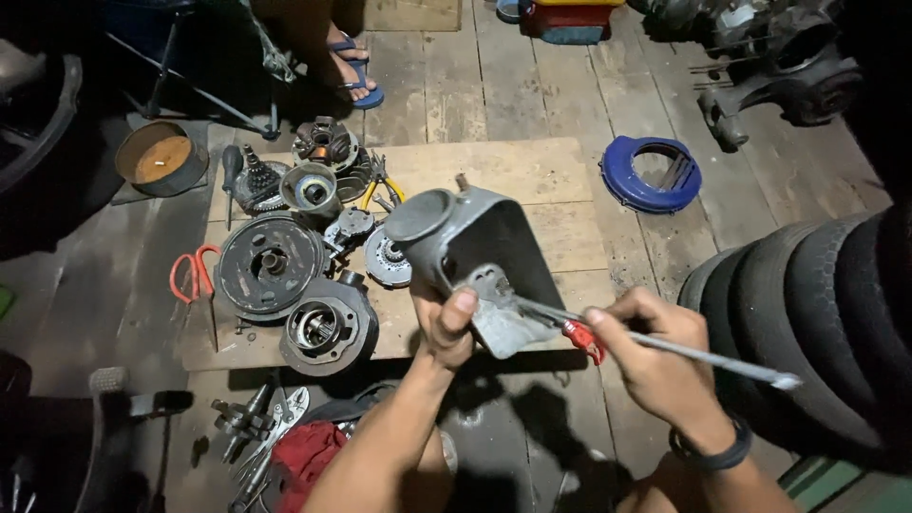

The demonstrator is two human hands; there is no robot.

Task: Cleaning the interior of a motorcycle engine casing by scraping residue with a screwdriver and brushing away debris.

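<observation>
My left hand (pixel 445 325) grips a grey metal engine cover (pixel 484 249) by its lower edge, thumb on a pale flange, holding it up over a wooden board (pixel 513 171). My right hand (pixel 655 353) holds a long thin metal tool with a red part (pixel 581 339) near the hand. Its tip touches the flange of the cover, and its tail sticks out to the right. A dark band is on my right wrist.
Several engine parts lie on the board: a round drum plate (pixel 268 266), a cylinder (pixel 328 328), gears, yellow-handled pliers (pixel 378 188). Red scissors (pixel 193 275) lie left. A blue ring cover (pixel 654 173), stacked tyres (pixel 817 313), a rusty tin (pixel 161 157) and another person's sandalled feet (pixel 353 68) surround it.
</observation>
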